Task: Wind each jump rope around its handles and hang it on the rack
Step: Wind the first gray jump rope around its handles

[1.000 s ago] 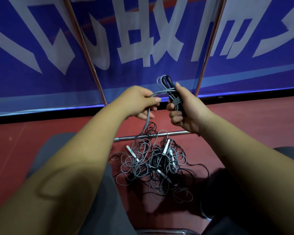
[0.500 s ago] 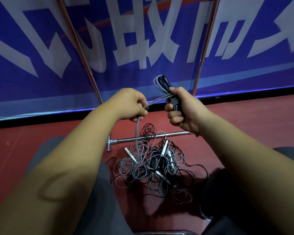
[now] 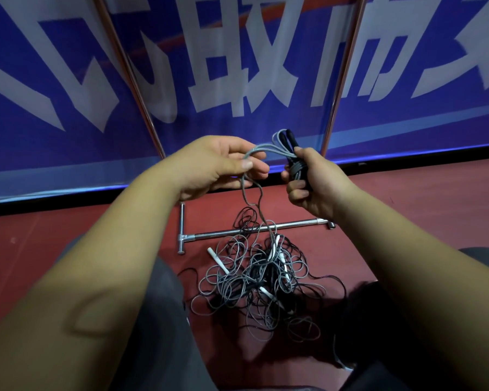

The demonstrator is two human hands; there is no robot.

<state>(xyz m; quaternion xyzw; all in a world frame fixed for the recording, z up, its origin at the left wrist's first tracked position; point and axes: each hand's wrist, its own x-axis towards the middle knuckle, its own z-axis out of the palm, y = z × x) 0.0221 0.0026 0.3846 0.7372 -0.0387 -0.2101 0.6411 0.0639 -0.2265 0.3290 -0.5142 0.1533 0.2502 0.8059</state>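
Note:
My right hand (image 3: 315, 184) grips two black jump rope handles (image 3: 293, 148) held together, with grey cord wound several turns around them. My left hand (image 3: 218, 165) pinches the free grey cord (image 3: 261, 149) between thumb and fingers, just left of the handles. From that hand the cord hangs down to a tangled pile of grey and black ropes (image 3: 261, 280) with white handles on the red floor. The chrome rack's base bar (image 3: 254, 230) lies behind the pile, and its two uprights (image 3: 130, 80) (image 3: 343, 74) rise before the banner.
A blue banner (image 3: 237, 66) with large white characters stands close behind the rack. My knees in grey trousers (image 3: 158, 320) flank the rope pile. Red floor (image 3: 421, 198) stretches to both sides.
My left hand has swung from below the handles up and over, carrying the cord in a fresh loop toward the handles. The right hand has stayed in place. The view shifted slightly left.

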